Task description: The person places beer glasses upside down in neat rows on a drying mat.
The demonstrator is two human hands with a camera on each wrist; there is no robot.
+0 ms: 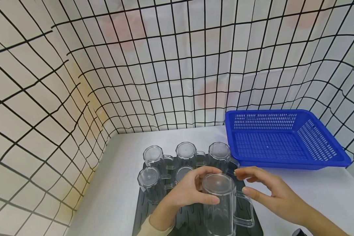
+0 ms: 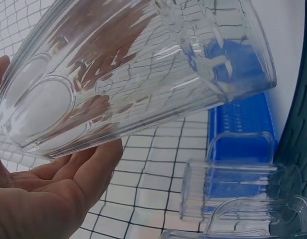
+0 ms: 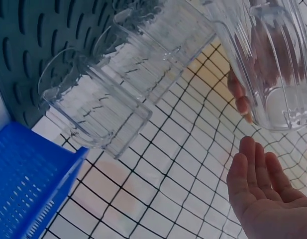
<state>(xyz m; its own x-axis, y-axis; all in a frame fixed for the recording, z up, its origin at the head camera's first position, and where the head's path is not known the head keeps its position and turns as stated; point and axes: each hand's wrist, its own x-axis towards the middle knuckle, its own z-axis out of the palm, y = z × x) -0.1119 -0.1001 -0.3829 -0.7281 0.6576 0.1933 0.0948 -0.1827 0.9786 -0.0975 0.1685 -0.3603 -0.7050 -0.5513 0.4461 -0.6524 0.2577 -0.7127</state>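
My left hand grips a clear glass mug near its base, fingers behind and thumb in front. The mug is upside down, base up, its handle pointing right, over the dark drying mat. In the left wrist view the mug spans the upper part, with the fingers curved under its base end. To the right of the mug, my right hand is held with loosely bent fingers and nothing in them, fingertips close to the base and handle. The right wrist view shows this hand below the mug's base.
Several more glass mugs stand upside down in rows on the mat's far part, handles to the right. A blue plastic basket sits at the back right. Black wire grid walls the table's back and sides. A small dark object shows at the front edge.
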